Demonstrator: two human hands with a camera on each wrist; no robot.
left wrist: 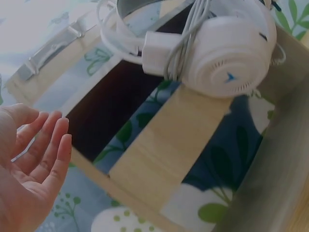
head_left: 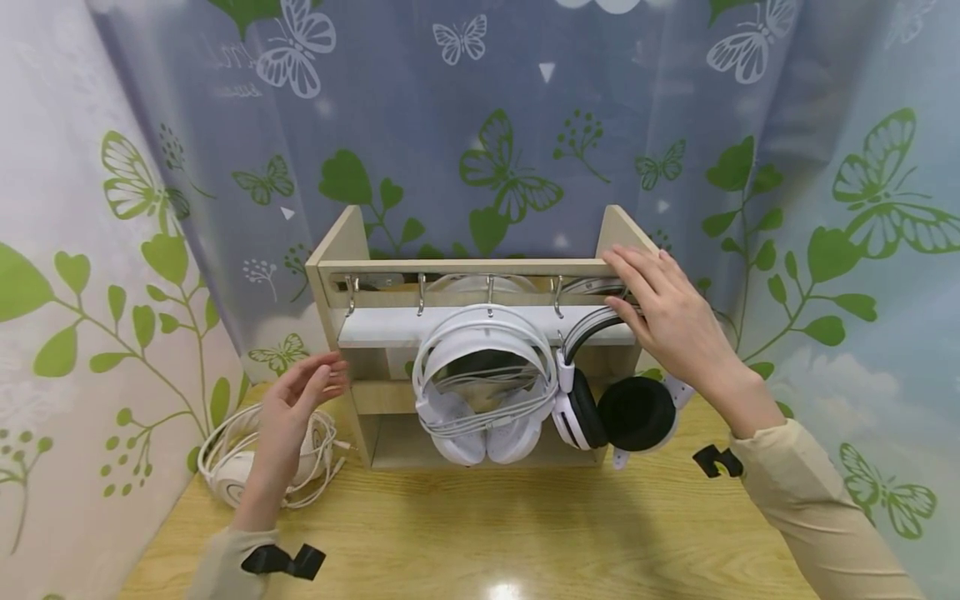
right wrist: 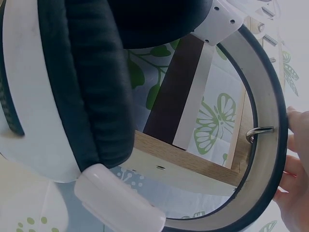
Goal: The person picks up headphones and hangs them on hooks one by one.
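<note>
My right hand [head_left: 670, 315] rests at the top right corner of a small wooden rack [head_left: 465, 268], fingers straight. Its thumb lies by the headband of black-and-white headphones [head_left: 637, 414]; in the right wrist view that headband [right wrist: 270, 92] hangs on a metal hook [right wrist: 259, 131], with fingertips beside it. White headphones [head_left: 513, 435], grey cable wrapped about them, hang at the rack's middle. Left of the rack, my left hand [head_left: 291, 404] is in the air with loosely bent fingers, holding nothing. The left wrist view shows that hand [left wrist: 34, 164] apart from the white headphones [left wrist: 227, 58].
More white headphones [head_left: 232, 477] with a bundled white cable lie on the wooden table [head_left: 465, 533], left of the rack and partly behind my left forearm. Several metal hooks [head_left: 422, 293] line the rack's front rail. A patterned curtain [head_left: 420, 125] stands behind.
</note>
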